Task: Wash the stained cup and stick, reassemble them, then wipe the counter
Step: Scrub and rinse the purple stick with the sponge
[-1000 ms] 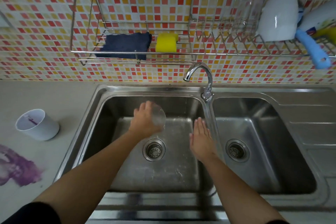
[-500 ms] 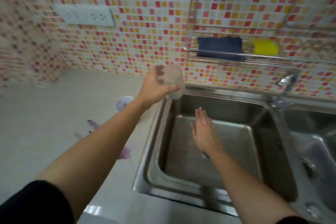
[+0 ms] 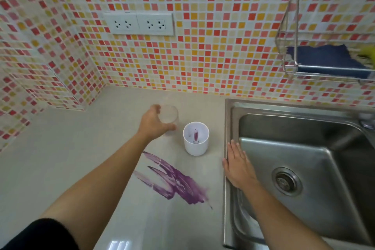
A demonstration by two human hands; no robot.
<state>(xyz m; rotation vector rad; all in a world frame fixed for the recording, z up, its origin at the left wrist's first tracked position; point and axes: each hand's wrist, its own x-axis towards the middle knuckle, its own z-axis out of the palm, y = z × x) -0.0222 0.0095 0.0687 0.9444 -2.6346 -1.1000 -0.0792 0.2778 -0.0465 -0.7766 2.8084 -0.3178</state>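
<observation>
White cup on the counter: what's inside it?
A purple-stained stick stands upright at the centre of the white cup. The cup's near wall hides part of its floor.

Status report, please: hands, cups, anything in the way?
Left hand grips clear cup, left of white cup. Right hand flat on sink rim. Stained stick inside white cup. Purple smear unwiped on counter.

Counter (image 3: 60,158): white cup (image 3: 195,146) and clear cup (image 3: 169,114) stand side by side near the sink (image 3: 228,124); left half passable.
</observation>
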